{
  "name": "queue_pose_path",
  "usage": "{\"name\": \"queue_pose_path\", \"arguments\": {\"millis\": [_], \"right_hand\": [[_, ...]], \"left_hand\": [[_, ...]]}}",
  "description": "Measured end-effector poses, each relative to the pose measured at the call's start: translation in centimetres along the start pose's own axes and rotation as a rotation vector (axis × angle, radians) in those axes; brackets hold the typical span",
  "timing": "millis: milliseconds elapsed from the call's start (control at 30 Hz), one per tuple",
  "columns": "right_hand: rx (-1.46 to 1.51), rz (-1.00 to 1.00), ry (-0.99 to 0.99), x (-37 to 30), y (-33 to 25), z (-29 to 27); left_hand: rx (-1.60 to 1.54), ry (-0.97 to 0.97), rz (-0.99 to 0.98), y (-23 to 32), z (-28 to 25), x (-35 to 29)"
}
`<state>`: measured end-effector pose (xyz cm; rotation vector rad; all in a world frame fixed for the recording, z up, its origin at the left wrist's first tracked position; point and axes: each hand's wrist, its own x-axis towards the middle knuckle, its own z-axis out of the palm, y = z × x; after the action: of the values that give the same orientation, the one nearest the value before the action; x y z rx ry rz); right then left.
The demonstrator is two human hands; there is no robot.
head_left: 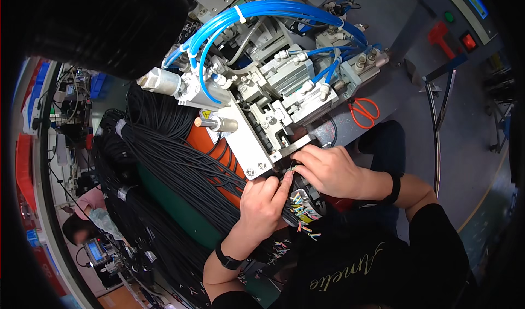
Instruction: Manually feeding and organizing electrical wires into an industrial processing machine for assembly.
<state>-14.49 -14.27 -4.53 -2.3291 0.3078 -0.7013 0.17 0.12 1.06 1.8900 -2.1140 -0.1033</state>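
Grey floor [467,145] at right, yellow line [484,197] crossing it diagonally.

The place was a factory workshop where cables were worked on. A pneumatic machine [262,98] with metal cylinders [290,78] and looped blue air tubes [273,7] filled the middle, and thick bundles of black cables [180,150] lay beside it, with multicoloured wire ends [305,208] nearby. A control panel carried a green button [449,16] and a lit red switch [469,42]. Another person [93,206] was near a lit screen [95,250], and a yellow line [484,197] marked the grey floor [470,139].
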Motion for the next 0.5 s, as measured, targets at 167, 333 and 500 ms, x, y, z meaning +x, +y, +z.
{"name": "queue_pose_path", "arguments": {"millis": [167,333,500], "right_hand": [[0.143,0.050,0.057,-0.03,0.06,0.12],[0.246,0.091,0.012,0.09,0.73,0.45],[0.165,-0.032,0.142,-0.16,0.13,0.88]], "left_hand": [[0.017,0.051,0.037,-0.23,0.45,-0.43],[0.033,0.042,0.057,-0.07,0.36,-0.40],[0.045,0.032,0.057,-0.11,0.25,-0.53]]}}
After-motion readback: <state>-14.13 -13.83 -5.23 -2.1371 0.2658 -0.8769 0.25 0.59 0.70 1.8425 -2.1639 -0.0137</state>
